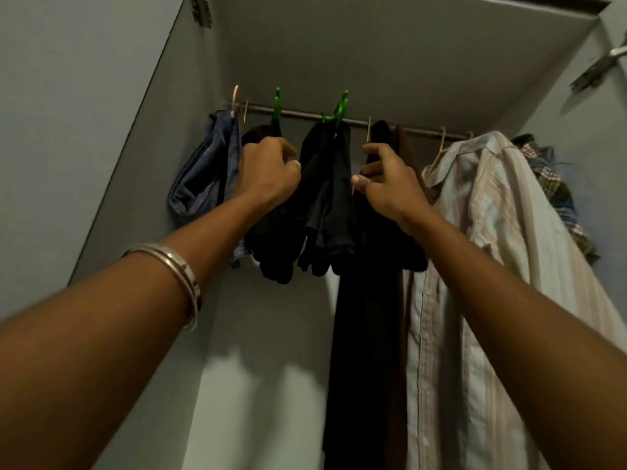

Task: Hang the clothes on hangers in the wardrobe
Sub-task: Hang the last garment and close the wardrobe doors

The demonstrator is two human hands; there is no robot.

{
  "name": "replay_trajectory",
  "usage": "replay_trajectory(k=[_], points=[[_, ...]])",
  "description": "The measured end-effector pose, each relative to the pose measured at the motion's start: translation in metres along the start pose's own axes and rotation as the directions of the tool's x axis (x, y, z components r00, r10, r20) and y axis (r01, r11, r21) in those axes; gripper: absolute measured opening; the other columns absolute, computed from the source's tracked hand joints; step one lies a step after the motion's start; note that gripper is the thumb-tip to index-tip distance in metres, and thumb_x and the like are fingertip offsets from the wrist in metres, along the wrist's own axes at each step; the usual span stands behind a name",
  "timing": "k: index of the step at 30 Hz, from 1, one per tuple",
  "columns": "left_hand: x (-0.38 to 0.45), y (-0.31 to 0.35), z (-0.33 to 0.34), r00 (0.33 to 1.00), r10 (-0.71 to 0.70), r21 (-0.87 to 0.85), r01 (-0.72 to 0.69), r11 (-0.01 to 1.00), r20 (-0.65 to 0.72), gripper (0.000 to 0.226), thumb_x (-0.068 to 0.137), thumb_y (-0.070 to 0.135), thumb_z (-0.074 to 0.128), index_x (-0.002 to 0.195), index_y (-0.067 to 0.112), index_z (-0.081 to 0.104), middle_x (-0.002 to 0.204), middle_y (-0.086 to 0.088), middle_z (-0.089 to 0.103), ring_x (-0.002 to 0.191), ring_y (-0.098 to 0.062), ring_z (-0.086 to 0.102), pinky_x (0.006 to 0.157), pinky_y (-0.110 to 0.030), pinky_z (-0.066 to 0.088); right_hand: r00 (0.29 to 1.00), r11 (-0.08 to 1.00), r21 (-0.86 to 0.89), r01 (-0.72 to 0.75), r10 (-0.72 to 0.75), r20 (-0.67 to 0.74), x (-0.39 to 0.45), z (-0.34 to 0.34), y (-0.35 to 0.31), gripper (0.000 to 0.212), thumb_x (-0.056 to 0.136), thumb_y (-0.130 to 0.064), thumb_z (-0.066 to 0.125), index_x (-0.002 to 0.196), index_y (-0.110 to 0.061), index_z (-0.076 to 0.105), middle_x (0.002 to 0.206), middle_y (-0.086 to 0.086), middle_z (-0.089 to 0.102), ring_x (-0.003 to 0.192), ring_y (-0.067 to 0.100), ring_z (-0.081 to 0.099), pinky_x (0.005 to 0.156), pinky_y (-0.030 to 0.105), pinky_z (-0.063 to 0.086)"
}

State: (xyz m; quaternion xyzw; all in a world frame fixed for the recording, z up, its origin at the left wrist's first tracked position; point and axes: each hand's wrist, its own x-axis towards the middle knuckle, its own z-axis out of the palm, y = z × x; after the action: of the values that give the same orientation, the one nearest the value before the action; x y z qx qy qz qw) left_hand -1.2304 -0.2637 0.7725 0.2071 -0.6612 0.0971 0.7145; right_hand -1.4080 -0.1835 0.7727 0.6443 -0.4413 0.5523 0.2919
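Black garment (327,198) hangs lengthwise down from rail (390,125), between both hands.

Silver bangles (185,266) on a forearm; metal door hinges (201,8) above.

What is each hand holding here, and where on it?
The left hand grips dark clothes near their top. The right hand pinches a black garment near its top, just under the rail.

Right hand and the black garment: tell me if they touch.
Touching. The head view shows the right hand with fingers curled round the top of the black garment just below the rail.
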Motion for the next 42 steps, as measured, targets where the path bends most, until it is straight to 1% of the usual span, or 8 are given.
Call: replay_trajectory(k=[6, 11, 15, 23, 29, 35, 39, 42], points=[[-0.089, 0.024, -0.019, 1.000, -0.023, -0.095, 0.021, 0.995, -0.016, 0.018, 0.090, 0.014, 0.056, 0.101, 0.012, 0.070, 0.087, -0.002, 0.069, 0.078, -0.008, 0.062, 0.074, -0.021, 0.050, 0.991, 0.946, 0.321, -0.047, 0.084, -0.104, -0.093, -0.019, -0.013, 0.033, 0.093, -0.018, 0.060, 0.125, -0.020, 0.051, 0.089, -0.001, 0.061, 0.088, 0.017, 0.064, 0.070, 0.033, 0.053], [-0.162, 0.037, -0.040, 0.974, -0.100, -0.178, 0.137, 0.974, 0.201, 0.016, 0.087, 0.012, 0.058, 0.092, 0.015, 0.073, 0.075, 0.002, 0.069, 0.068, -0.009, 0.066, 0.067, -0.028, 0.058, 0.945, 0.832, 0.495, -0.251, 0.322, -0.062, -0.186, -0.041, -0.035, 0.028, 0.096, -0.014, 0.057, 0.123, -0.019, 0.053, 0.083, 0.000, 0.065, 0.070, 0.013, 0.064, 0.058, 0.030, 0.051], [-0.229, 0.057, -0.079, 0.910, -0.192, -0.240, 0.292, 0.926, 0.366, 0.016, 0.090, 0.007, 0.056, 0.091, 0.013, 0.071, 0.076, -0.004, 0.070, 0.051, -0.010, 0.062, 0.046, -0.013, 0.044, 0.886, 0.745, 0.532, -0.402, 0.464, 0.020, -0.263, -0.052, -0.066, 0.027, 0.097, -0.012, 0.053, 0.124, -0.013, 0.052, 0.073, -0.002, 0.066, 0.057, 0.012, 0.060, 0.054, 0.028, 0.047], [-0.339, 0.082, -0.217, 0.835, -0.279, -0.256, 0.434, 0.864, 0.475, 0.017, 0.094, 0.008, 0.055, 0.098, 0.008, 0.071, 0.076, -0.007, 0.070, 0.057, -0.009, 0.064, 0.051, -0.015, 0.048, 0.762, 0.573, 0.542, -0.615, 0.610, 0.220, -0.412, -0.049, -0.173, 0.020, 0.096, -0.015, 0.054, 0.115, -0.019, 0.057, 0.067, 0.002, 0.066, 0.054, 0.014, 0.059, 0.047, 0.022, 0.045], [-0.387, 0.085, -0.338, 0.898, -0.221, -0.132, 0.289, 0.948, 0.381, 0.015, 0.092, 0.010, 0.058, 0.097, 0.013, 0.072, 0.075, -0.001, 0.071, 0.066, -0.006, 0.066, 0.058, -0.022, 0.055, 0.636, 0.421, 0.487, -0.766, 0.610, 0.473, -0.506, -0.035, -0.277, 0.016, 0.094, -0.004, 0.055, 0.108, -0.001, 0.062, 0.071, 0.013, 0.063, 0.056, 0.008, 0.060, 0.049, 0.017, 0.046], [-0.397, 0.065, -0.429, 0.989, 0.134, 0.496, -0.090, 0.864, -0.055, 0.020, 0.089, 0.006, 0.054, 0.100, 0.009, 0.070, 0.103, -0.012, 0.065, 0.104, -0.027, 0.045, 0.085, -0.039, 0.041, 0.549, 0.514, 0.323, -0.795, 0.384, 0.742, -0.552, 0.004, -0.366, 0.020, 0.085, -0.010, 0.071, 0.104, -0.013, 0.066, 0.077, 0.007, 0.064, 0.061, -0.001, 0.060, 0.055, 0.011, 0.044], [-0.389, 0.077, -0.461, 0.979, 0.085, 0.643, 0.056, 0.764, -0.185, 0.040, 0.083, 0.012, 0.059, 0.120, 0.025, 0.058, 0.130, -0.008, 0.049, 0.123, -0.022, 0.033, 0.092, -0.040, 0.030, 0.529, 0.705, 0.241, -0.667, 0.221, 0.819, -0.560, 0.037, -0.421, 0.070, 0.074, -0.042, 0.079, 0.135, -0.036, 0.045, 0.119, -0.008, 0.054, 0.099, 0.002, 0.053, 0.079, 0.016, 0.046], [-0.381, 0.071, -0.484, 0.973, -0.168, 0.343, 0.213, 0.915, -0.156, 0.066, 0.082, 0.015, 0.061, 0.143, 0.015, 0.035, 0.145, -0.008, 0.038, 0.133, -0.019, 0.035, 0.106, -0.039, 0.034, 0.562, 0.755, 0.248, -0.607, 0.188, 0.805, -0.563, 0.058, -0.460, 0.104, 0.071, -0.056, 0.075, 0.150, -0.038, 0.011, 0.152, -0.008, 0.024, 0.135, 0.010, 0.030, 0.109, 0.032, 0.036]])
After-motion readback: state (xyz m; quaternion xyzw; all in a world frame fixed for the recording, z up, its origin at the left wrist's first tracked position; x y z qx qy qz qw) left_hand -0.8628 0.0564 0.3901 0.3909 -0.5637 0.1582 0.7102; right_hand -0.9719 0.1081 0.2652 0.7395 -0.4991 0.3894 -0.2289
